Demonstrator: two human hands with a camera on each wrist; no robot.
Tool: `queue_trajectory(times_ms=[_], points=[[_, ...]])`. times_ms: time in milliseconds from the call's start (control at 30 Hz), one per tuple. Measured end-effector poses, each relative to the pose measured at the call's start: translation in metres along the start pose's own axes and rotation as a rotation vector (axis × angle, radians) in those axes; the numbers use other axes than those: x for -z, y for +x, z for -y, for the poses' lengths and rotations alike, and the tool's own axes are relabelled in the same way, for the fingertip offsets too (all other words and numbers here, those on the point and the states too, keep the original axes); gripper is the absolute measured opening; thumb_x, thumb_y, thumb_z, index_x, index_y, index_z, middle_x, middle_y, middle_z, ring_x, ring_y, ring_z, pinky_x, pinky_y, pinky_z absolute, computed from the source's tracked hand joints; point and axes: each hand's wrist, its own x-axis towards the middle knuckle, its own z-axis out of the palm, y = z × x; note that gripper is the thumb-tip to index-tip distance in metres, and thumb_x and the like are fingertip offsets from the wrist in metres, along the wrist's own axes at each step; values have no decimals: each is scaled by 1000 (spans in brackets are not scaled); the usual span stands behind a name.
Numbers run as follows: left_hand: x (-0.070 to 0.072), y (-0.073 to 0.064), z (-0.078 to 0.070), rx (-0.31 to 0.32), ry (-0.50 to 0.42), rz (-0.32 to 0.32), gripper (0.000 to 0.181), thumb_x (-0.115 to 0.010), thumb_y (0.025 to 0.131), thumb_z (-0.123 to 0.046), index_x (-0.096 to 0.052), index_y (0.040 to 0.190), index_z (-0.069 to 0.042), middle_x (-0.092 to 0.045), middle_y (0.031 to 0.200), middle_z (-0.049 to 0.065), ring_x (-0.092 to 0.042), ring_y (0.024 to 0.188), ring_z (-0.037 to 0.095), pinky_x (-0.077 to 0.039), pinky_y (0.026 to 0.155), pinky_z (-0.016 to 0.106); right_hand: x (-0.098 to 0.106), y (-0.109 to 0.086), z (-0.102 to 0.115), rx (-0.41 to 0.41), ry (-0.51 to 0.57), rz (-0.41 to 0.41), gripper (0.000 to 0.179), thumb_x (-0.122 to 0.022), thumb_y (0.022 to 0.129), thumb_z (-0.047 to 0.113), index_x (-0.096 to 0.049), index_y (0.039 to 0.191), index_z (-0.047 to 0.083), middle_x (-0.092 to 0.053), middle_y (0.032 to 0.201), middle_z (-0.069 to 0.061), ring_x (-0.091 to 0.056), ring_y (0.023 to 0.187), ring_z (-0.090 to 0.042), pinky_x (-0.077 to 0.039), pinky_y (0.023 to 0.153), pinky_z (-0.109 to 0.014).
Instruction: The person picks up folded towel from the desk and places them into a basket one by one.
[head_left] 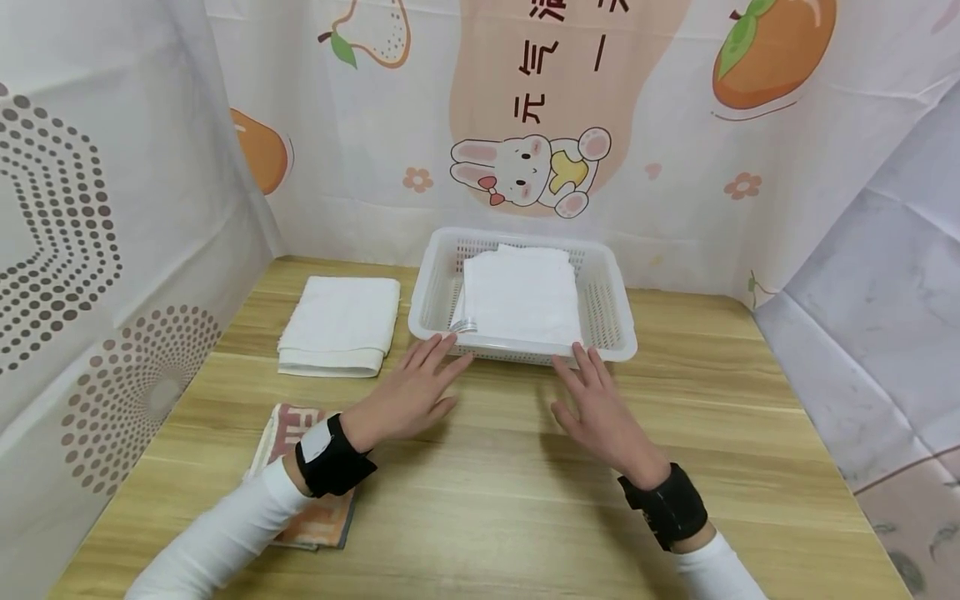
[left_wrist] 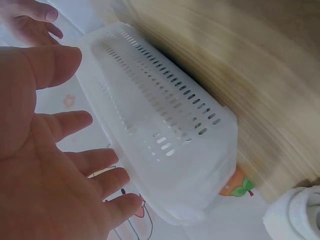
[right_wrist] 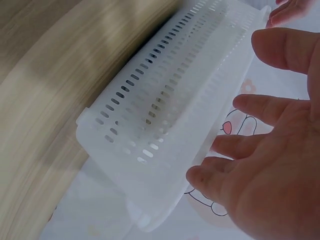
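Note:
A white perforated plastic basket (head_left: 622, 321) stands at the back of the wooden table, with folded white towels (head_left: 521, 292) inside. At the left part of its front rim is my left hand (head_left: 408, 392), fingers spread and fairly straight. My right hand (head_left: 603, 421) reaches the same rim further right, its fingers extended and parted. Both wrist views show fingertips right by the rim of the basket (left_wrist: 170, 135), with nothing held in either palm. In the right wrist view, the slotted side of the basket (right_wrist: 145, 110) faces the table.
Left of the basket lies a folded white towel (head_left: 341, 321). A patterned pink and orange towel (head_left: 315, 529) lies nearer, partly hidden under my left forearm. Printed curtains (head_left: 360, 142) hang behind the table (head_left: 480, 517) and along its sides.

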Motion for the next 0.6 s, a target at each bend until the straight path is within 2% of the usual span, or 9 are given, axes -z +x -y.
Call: queue_trajectory(times_ms=[133, 600], points=[[1, -6, 1, 18, -3, 0, 59, -66, 96, -21, -43, 150, -8, -28, 157, 26, -27, 145, 43, -28, 112, 59, -3, 0, 1, 2, -6, -2, 62, -68, 93, 14, -43, 147, -2, -23, 155, -35, -17, 144, -53, -24, 111, -65], [-2, -27, 14, 24, 17, -85, 61, -69, 94, -22, -45, 147, -5, -28, 156, 28, -31, 141, 46, -30, 111, 58, -7, -1, 1, 16, 1, -6, 61, -70, 92, 12, -45, 147, 2, -21, 156, -35, -17, 144, -53, -22, 113, -63]])
